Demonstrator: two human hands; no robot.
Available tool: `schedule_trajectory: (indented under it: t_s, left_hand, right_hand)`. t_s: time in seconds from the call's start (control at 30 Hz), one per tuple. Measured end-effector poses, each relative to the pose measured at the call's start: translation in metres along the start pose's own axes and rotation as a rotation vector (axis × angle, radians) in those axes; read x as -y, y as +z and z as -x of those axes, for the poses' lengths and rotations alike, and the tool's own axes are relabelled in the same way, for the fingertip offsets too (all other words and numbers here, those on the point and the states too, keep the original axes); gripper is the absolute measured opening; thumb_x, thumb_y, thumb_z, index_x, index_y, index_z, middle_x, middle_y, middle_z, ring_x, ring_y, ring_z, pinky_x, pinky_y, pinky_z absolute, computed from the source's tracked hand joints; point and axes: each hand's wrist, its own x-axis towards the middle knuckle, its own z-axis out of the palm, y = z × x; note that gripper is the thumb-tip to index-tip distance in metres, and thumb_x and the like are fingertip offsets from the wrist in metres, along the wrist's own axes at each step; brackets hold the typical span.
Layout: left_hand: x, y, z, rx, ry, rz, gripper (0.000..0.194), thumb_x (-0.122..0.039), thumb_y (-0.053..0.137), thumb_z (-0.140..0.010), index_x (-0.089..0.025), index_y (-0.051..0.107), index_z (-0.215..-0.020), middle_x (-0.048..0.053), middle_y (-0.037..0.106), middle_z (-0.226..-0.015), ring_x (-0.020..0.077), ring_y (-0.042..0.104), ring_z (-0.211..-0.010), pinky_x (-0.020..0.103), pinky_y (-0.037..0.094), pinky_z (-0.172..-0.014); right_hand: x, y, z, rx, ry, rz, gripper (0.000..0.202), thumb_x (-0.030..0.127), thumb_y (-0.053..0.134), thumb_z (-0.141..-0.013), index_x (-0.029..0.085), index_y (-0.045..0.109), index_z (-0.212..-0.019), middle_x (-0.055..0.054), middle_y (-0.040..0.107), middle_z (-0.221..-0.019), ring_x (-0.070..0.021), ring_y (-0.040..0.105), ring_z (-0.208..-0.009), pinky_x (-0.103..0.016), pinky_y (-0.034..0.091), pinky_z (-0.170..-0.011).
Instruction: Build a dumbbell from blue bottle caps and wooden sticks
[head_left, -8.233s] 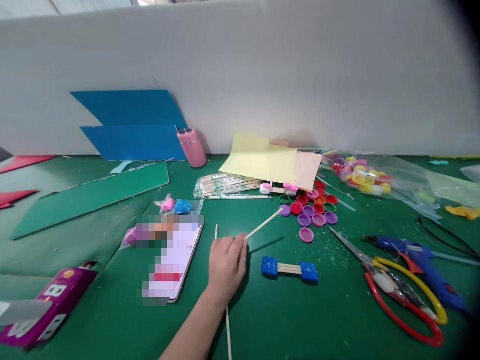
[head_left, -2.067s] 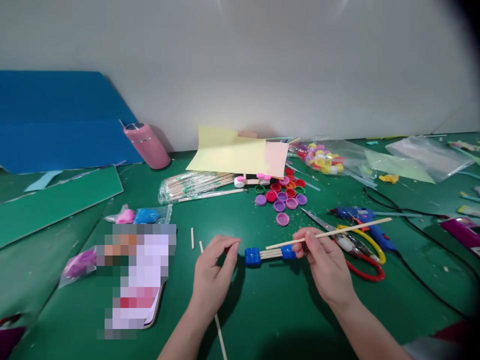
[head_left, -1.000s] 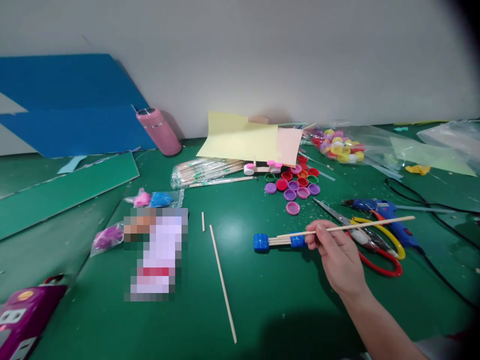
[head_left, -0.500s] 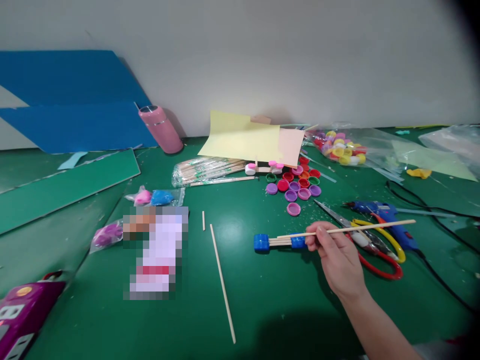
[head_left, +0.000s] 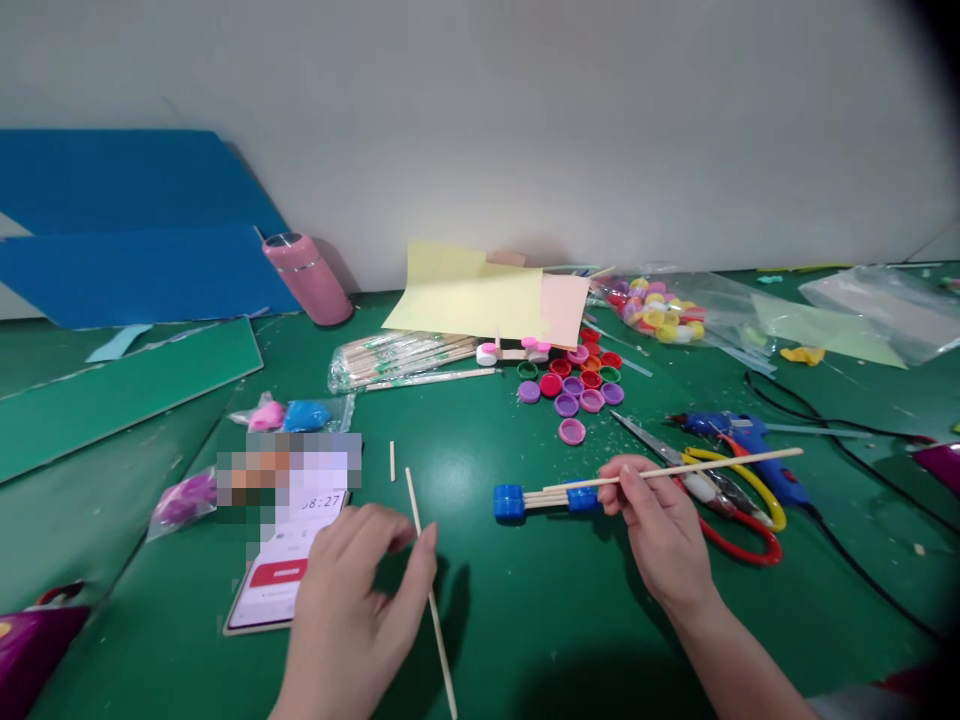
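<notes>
My right hand (head_left: 664,530) pinches a long thin wooden stick (head_left: 720,463), which slants up to the right. Under the stick's left end lies a small piece made of short wooden sticks (head_left: 546,499) with blue bottle caps (head_left: 509,502) at both ends; my right fingers partly hide its right end. My left hand (head_left: 367,590) hovers with thumb and forefinger apart, holding nothing. Beside it, another long wooden stick (head_left: 439,630) lies on the table, partly behind the thumb. A short stick piece (head_left: 392,461) rests further back. A phone (head_left: 262,610) is partly covered by my left hand.
Scissors (head_left: 739,540) and a blue glue gun (head_left: 776,460) with a black cable lie to the right. Loose bottle caps (head_left: 571,431), a bag of sticks (head_left: 405,358), paper sheets (head_left: 472,290) and a pink flask (head_left: 309,280) stand further back. A purple power strip (head_left: 37,650) is at the left.
My left hand has come into view from below, between the phone and the stick on the table. My right hand still holds its stick in much the same place; the view has shifted slightly.
</notes>
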Motion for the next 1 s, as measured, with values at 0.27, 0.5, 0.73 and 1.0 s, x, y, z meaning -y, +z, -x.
schedule_trajectory:
  t_s: [0.27, 0.5, 0.73, 1.0]
  left_hand:
    - [-0.034, 0.012, -0.038, 0.395, -0.019, -0.657, 0.031, -0.035, 0.037, -0.080, -0.018, 0.056, -0.062, 0.008, 0.064, -0.068, 0.0291, 0.055, -0.076, 0.038, 0.032, -0.063]
    - [-0.034, 0.015, -0.040, 0.427, -0.001, -0.722, 0.030, -0.029, 0.034, -0.081, -0.016, 0.059, -0.070, 0.009, 0.065, -0.073, 0.0281, 0.056, -0.080, 0.037, 0.030, -0.065]
    - [-0.032, 0.021, -0.045, 0.398, 0.011, -0.735, 0.028, -0.023, 0.035, -0.081, -0.016, 0.058, -0.069, 0.008, 0.065, -0.072, 0.0283, 0.057, -0.079, 0.038, 0.029, -0.063]
    - [-0.017, 0.028, -0.045, 0.350, 0.004, -0.624, 0.023, -0.023, 0.036, -0.079, -0.018, 0.054, -0.065, 0.006, 0.064, -0.069, 0.0234, 0.059, -0.072, 0.032, 0.031, -0.060]
  right_hand:
    - [0.001, 0.000, 0.001, -0.008, 0.004, -0.004, 0.019, 0.035, 0.051, -0.082, 0.019, 0.062, -0.080, -0.001, 0.056, -0.067, -0.0131, 0.050, -0.059, -0.025, 0.040, -0.055]
    - [-0.001, -0.001, -0.001, 0.024, -0.009, -0.030, 0.017, 0.032, 0.049, -0.085, 0.020, 0.061, -0.082, 0.000, 0.056, -0.070, -0.0118, 0.049, -0.062, -0.023, 0.040, -0.056]
    - [-0.002, -0.001, -0.001, 0.040, -0.025, -0.037, 0.016, 0.030, 0.049, -0.086, 0.021, 0.061, -0.083, 0.001, 0.055, -0.071, -0.0109, 0.048, -0.062, -0.022, 0.041, -0.057]
    - [-0.002, -0.002, -0.002, 0.048, -0.024, -0.043, 0.015, 0.030, 0.049, -0.086, 0.021, 0.061, -0.084, 0.001, 0.055, -0.071, -0.0100, 0.049, -0.062, -0.021, 0.041, -0.057]
